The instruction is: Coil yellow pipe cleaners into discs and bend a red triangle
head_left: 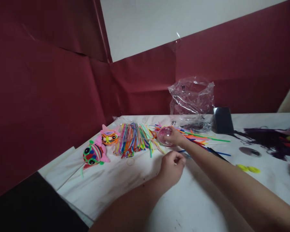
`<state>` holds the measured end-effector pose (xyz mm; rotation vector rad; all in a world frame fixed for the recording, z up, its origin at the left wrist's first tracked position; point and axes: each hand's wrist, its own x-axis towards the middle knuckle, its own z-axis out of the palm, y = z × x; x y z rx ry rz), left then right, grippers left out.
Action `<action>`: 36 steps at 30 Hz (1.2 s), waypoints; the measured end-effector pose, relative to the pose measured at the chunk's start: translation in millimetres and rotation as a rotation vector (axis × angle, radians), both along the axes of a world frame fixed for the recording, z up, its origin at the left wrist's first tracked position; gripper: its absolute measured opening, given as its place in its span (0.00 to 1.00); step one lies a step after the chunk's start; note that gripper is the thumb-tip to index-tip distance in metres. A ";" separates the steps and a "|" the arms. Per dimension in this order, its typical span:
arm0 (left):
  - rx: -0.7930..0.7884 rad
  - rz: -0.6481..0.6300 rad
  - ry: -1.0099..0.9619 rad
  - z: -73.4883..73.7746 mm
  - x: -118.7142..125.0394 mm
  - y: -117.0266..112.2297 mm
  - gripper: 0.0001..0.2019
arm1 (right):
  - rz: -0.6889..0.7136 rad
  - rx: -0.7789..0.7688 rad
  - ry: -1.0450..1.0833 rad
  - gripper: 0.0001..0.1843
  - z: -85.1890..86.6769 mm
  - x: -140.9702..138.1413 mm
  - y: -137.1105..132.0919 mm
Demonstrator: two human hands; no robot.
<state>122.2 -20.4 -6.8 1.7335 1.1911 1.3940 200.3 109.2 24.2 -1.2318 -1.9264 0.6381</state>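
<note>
My right hand [175, 137] reaches over the table, its fingers wrapped round a clear round plastic container [163, 136]; pinkish colour shows in it. Nearer to me, my left hand [172, 167] is curled closed just above the white tabletop, and whatever it may hold is hidden. Left of the container lies a thick bundle of colourful pipe cleaners [132, 140]. More loose pipe cleaners [198, 138] spread out behind and right of my right hand.
Two colourful pipe-cleaner animal faces [94, 153] [109, 137] sit at the left. A thin ring [130, 161] lies before the bundle. Behind are a clear plastic bag [193, 96] and a dark tablet-like panel [223, 120]. Yellow discs [248, 168] and dark purple material [263, 138] lie right.
</note>
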 end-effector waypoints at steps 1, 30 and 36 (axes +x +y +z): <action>0.000 0.034 -0.056 -2.2 -2.6 5.2 0.02 | 0.020 -0.044 0.078 0.30 0.5 5.9 -2.7; -0.085 -0.524 -0.156 18.7 -12.8 -0.8 0.40 | 0.101 -0.155 0.504 0.50 -28.3 86.6 -159.8; -0.206 -0.568 -0.135 8.9 -16.3 7.0 0.40 | 0.126 -0.259 0.497 0.45 -29.1 90.0 -157.1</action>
